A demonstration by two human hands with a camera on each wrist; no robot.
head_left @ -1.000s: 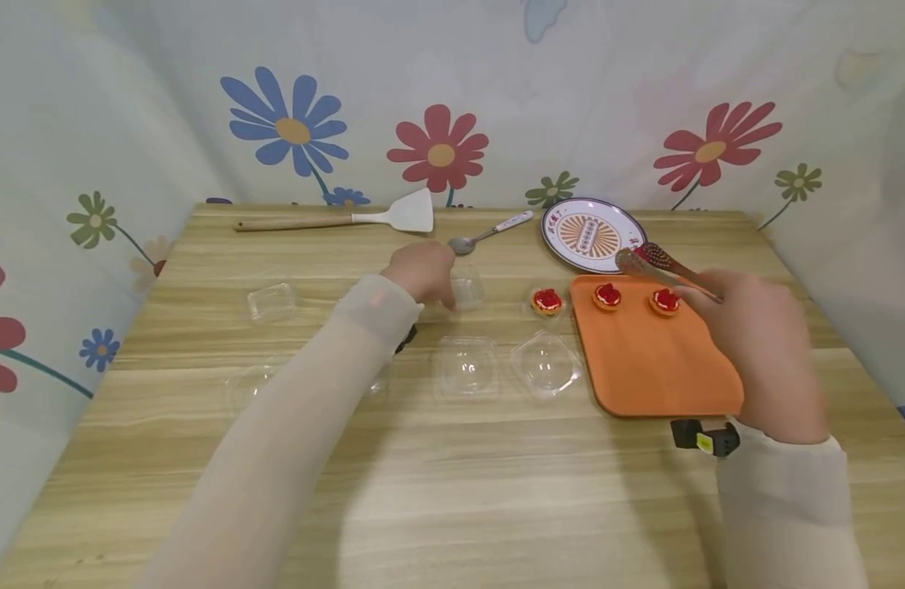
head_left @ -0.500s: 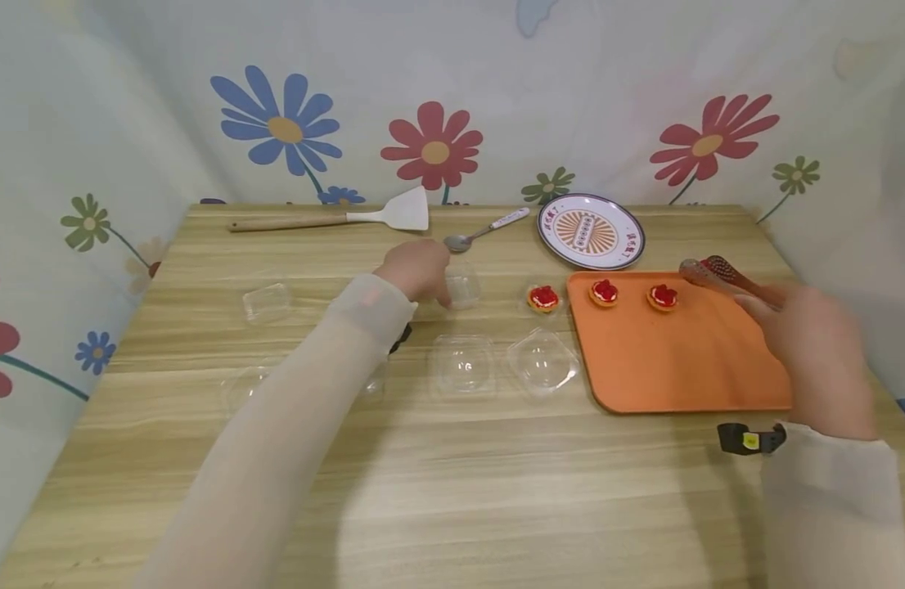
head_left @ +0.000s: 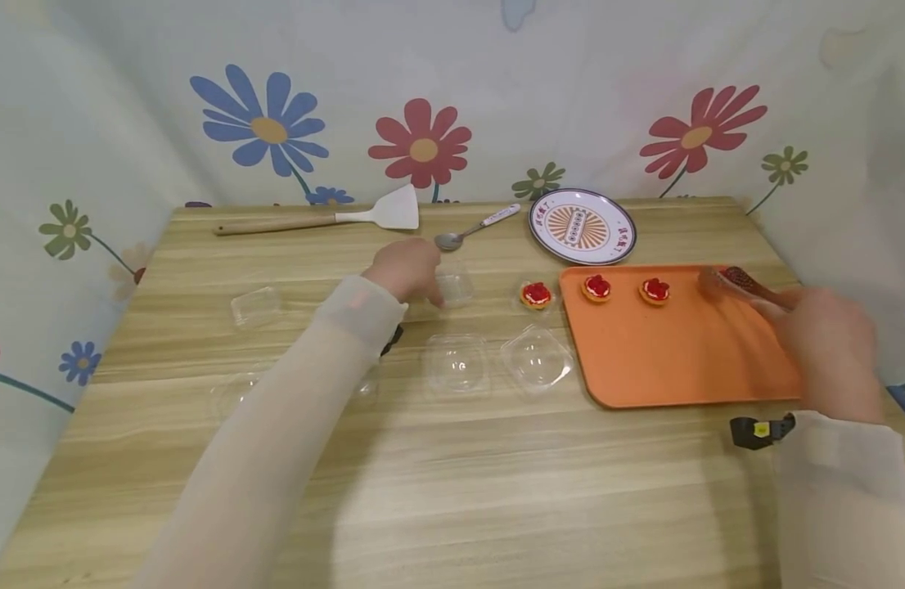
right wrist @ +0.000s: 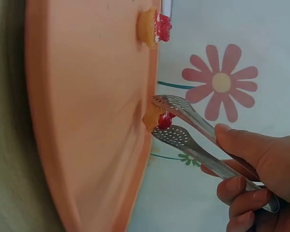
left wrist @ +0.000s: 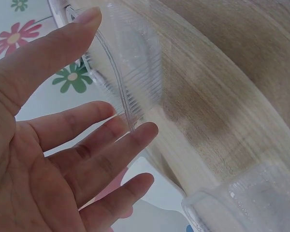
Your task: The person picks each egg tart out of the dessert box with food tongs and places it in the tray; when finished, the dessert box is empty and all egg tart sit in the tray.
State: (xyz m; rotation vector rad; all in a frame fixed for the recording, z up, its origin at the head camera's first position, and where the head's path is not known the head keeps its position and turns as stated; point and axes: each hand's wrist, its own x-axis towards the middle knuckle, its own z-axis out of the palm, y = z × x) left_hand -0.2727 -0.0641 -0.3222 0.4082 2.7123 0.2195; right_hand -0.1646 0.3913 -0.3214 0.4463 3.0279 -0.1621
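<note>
My left hand [head_left: 404,270] is beside a small clear plastic box [head_left: 455,288]. In the left wrist view, the thumb and relaxed, spread fingers touch the box's rim. My right hand [head_left: 828,348] grips perforated metal tongs [right wrist: 176,137]. Between the tong heads is a small fruit tart [right wrist: 153,117] with a red topping, at the far right of the orange tray [head_left: 681,360], touching or just above it. Farther left on the tray sit two similar tarts, one left [head_left: 596,288] and one right [head_left: 655,291]. Another tart [head_left: 536,295] sits in a clear container left of the tray.
Two clear containers, one square [head_left: 457,364] and one turned diagonally [head_left: 537,357], stand in front of the left hand. Another clear box [head_left: 257,307] lies left. Along the back are a spatula [head_left: 393,210], a spoon [head_left: 450,240] and a patterned plate [head_left: 583,227].
My right hand has carried the tongs and tart from the plate's edge rightward, then down to the tray's far right. The left hand stays beside the box. The head view has shifted slightly.
</note>
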